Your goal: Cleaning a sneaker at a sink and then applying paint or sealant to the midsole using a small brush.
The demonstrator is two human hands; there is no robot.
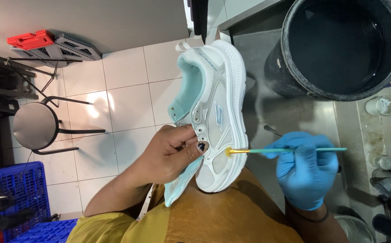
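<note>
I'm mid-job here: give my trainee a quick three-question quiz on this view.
1. True or false: the left hand is bare and grips the white and light-blue sneaker.
2. What does the right hand in the blue glove hold? A) a sponge B) a thin brush with a teal handle C) a cloth
3. Fill in: the brush tip touches the shoe's ____, near the sole edge.

Key
1. True. Its fingers pinch the upper by the tongue.
2. B. The brush lies level, pointing toward the shoe.
3. Side. The yellowish bristles meet the mesh side panel, while the big dark bucket stands beyond, apart from both hands.
</note>
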